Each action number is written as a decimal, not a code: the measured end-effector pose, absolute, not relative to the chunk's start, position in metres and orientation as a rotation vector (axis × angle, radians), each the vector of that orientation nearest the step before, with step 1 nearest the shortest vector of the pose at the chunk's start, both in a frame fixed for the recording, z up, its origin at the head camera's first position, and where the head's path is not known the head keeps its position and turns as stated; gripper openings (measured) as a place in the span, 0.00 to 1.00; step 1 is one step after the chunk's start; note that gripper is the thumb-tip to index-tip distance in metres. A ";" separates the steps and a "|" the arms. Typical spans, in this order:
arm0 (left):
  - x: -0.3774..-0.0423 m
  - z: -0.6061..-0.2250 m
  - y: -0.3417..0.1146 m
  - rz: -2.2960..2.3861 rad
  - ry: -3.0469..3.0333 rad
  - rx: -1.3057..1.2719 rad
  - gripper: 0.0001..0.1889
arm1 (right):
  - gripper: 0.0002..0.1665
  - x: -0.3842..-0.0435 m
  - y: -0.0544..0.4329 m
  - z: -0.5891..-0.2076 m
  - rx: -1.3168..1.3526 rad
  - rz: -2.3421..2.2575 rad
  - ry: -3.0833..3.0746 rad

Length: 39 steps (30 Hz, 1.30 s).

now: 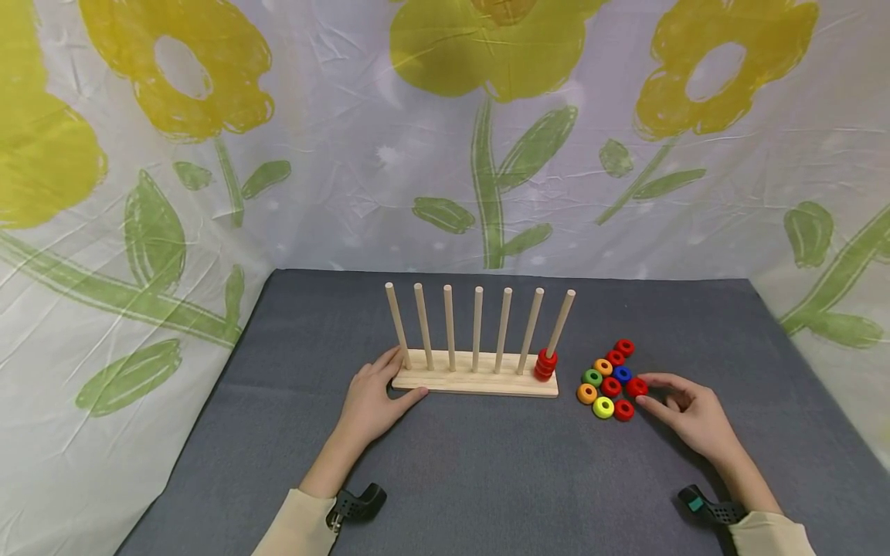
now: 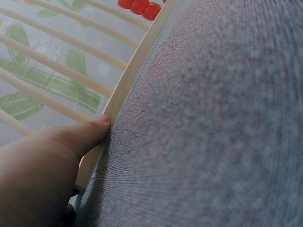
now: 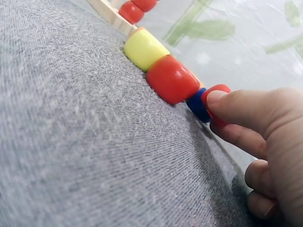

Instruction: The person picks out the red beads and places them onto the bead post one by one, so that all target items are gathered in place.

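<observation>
A pale wooden base with a row of upright pegs, the peg stand, stands at mid-table. Its rightmost peg carries several stacked red rings; the other pegs are bare. My left hand grips the left end of the base, thumb along the front edge, as the left wrist view also shows. Off to the right, my right hand pinches a red ring between thumb and fingers, at the right side of a cluster of loose rings. In the right wrist view, a blue ring and another red ring lie right beside it.
The loose cluster includes a yellow ring, a green ring, orange rings and more red ones. Dark grey cloth covers the table. A flower-printed curtain hangs behind and at both sides.
</observation>
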<state>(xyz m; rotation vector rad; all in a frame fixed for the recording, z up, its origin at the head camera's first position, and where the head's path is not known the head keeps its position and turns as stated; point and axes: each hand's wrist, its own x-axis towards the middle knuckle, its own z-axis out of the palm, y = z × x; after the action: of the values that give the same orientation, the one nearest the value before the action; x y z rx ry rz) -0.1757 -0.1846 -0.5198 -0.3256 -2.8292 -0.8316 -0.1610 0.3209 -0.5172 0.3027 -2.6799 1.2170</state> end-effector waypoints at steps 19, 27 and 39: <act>-0.175 -0.521 -0.185 -0.833 -2.835 -0.314 0.45 | 0.18 -0.161 0.319 -0.518 0.289 1.191 -2.660; -0.175 -0.518 -0.183 -0.831 -2.830 -0.310 0.45 | 0.19 -0.160 0.320 -0.517 0.288 1.240 -2.635; -0.175 -0.519 -0.184 -0.842 -2.807 -0.322 0.43 | 0.19 -0.161 0.316 -0.512 0.310 1.291 -2.606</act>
<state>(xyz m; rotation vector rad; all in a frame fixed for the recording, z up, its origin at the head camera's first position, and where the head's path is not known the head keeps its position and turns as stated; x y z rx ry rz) -0.1747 -0.1836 -0.5190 -0.3224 -2.8065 -0.8419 -0.1605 0.3164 -0.5122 0.3097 -2.6060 1.2906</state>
